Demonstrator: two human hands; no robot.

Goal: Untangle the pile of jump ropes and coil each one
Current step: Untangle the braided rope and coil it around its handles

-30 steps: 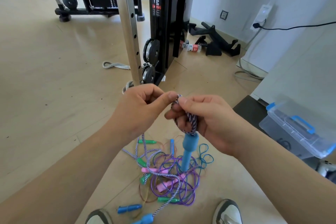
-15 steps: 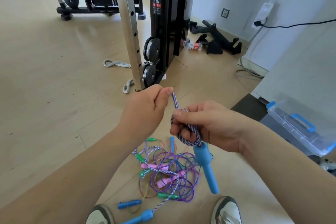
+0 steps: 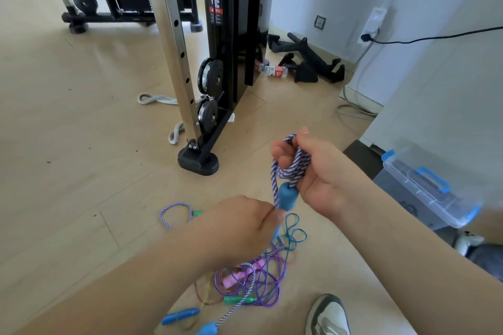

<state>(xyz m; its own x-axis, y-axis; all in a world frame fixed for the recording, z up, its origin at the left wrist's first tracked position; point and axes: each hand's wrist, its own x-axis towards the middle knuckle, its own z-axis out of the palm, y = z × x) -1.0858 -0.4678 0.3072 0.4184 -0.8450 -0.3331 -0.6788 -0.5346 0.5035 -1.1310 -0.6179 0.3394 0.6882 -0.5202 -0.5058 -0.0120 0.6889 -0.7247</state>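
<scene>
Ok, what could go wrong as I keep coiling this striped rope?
1. The striped rope runs from the right hand through the left hand into the pile; pulling may drag the purple rope along or tighten a knot.
2. The loops in the right hand look loose and could slip off.

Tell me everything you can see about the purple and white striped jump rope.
The striped jump rope looks like braided cord, purple and white, with blue foam-like handles. Several loops are bunched in the right hand, one handle hanging just below. A strand runs down into the left hand, then to the floor pile, ending at the other blue handle.
</scene>
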